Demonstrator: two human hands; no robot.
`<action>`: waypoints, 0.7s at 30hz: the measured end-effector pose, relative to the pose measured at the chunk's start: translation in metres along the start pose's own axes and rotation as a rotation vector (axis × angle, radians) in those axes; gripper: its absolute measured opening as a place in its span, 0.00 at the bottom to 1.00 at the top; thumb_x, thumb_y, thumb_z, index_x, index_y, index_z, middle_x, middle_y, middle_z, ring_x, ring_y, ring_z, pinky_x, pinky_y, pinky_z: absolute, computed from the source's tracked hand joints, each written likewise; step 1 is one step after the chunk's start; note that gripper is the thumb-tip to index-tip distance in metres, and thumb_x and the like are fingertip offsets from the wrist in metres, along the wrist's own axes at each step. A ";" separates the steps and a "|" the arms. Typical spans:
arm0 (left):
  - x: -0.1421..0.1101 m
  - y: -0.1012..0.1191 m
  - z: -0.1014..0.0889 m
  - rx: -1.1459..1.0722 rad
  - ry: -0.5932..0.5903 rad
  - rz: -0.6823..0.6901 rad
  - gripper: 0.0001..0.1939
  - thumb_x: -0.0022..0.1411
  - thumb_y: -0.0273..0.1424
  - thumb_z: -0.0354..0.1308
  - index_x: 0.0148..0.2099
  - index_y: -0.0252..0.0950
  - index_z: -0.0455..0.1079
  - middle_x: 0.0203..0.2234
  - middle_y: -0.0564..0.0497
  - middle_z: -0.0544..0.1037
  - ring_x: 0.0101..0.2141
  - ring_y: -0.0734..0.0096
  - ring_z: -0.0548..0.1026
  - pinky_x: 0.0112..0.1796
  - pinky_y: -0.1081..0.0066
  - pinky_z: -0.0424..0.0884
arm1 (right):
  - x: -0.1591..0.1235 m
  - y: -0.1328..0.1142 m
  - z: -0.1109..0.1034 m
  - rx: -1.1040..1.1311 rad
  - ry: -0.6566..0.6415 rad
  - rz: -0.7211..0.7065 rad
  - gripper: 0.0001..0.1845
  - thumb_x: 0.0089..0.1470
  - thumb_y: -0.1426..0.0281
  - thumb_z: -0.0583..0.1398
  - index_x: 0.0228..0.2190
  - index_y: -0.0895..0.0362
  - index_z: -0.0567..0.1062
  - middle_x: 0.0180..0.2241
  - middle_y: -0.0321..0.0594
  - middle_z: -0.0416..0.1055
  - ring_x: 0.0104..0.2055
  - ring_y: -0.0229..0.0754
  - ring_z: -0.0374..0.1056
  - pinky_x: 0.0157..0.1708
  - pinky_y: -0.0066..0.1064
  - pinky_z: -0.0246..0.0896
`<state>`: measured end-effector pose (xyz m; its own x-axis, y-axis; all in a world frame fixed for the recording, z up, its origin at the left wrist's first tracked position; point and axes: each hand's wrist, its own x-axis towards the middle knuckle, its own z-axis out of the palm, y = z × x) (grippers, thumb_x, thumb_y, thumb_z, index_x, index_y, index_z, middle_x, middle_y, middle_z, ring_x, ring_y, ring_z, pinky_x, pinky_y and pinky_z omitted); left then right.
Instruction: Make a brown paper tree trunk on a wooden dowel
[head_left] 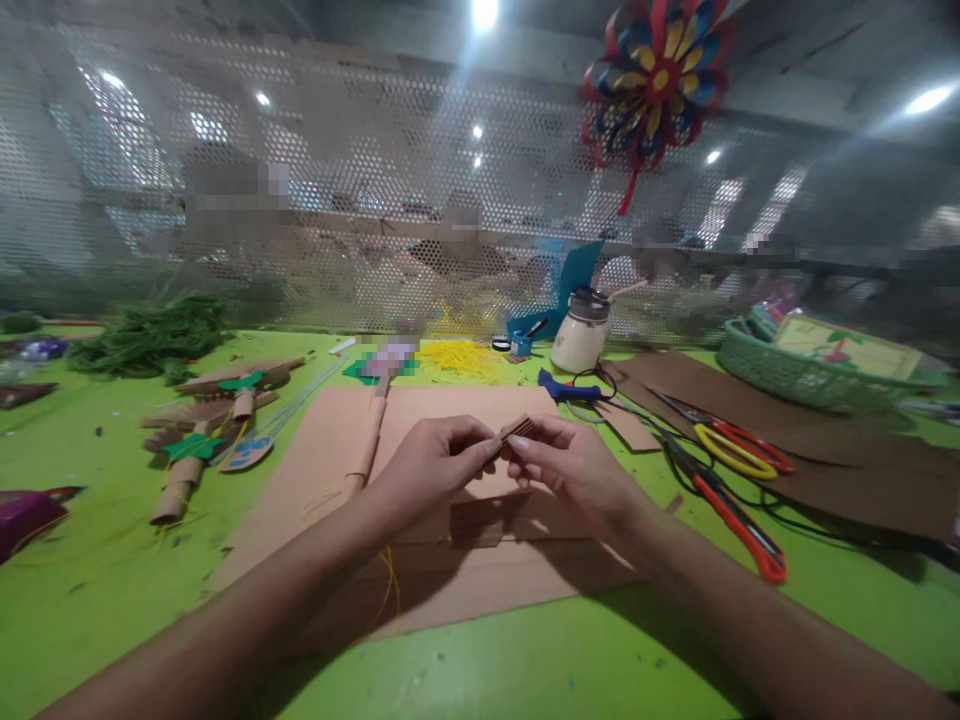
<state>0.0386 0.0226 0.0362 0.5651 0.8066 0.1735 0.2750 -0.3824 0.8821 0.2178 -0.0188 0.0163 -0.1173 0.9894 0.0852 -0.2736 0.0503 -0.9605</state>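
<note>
Between both hands is a small strip of brown corrugated cardboard [519, 430], its ridges showing. My left hand [442, 460] pinches one end with thumb and fingers. The other end is pinched by my right hand [566, 465]. Below them lies a large tan cardboard sheet [300, 490] with a darker corrugated cardboard piece [476, 525] on it. Left of my left hand, a rolled cardboard tube [367, 440] rests on the sheet, with yellow strands near its lower end.
At right lie a blue glue gun [574, 390], a red box cutter [742, 530], scissors [739, 450] and brown cardboard [787, 440]. A green basket [825, 375] and a pale jar [579, 335] stand behind. Cardboard figures [184, 470] and green strands [150, 335] lie left.
</note>
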 end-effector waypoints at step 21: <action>-0.001 0.000 0.004 -0.038 -0.077 -0.123 0.17 0.60 0.39 0.52 0.32 0.30 0.73 0.18 0.55 0.67 0.21 0.77 0.62 0.23 0.76 0.57 | -0.010 0.000 0.003 0.038 0.149 0.010 0.22 0.39 0.68 0.72 0.38 0.61 0.77 0.27 0.36 0.73 0.26 0.35 0.69 0.26 0.28 0.63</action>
<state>0.0415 0.0202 0.0342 0.5874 0.8087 0.0305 0.3166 -0.2643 0.9110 0.2162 -0.0289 0.0163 0.0217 0.9992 0.0323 -0.3099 0.0375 -0.9500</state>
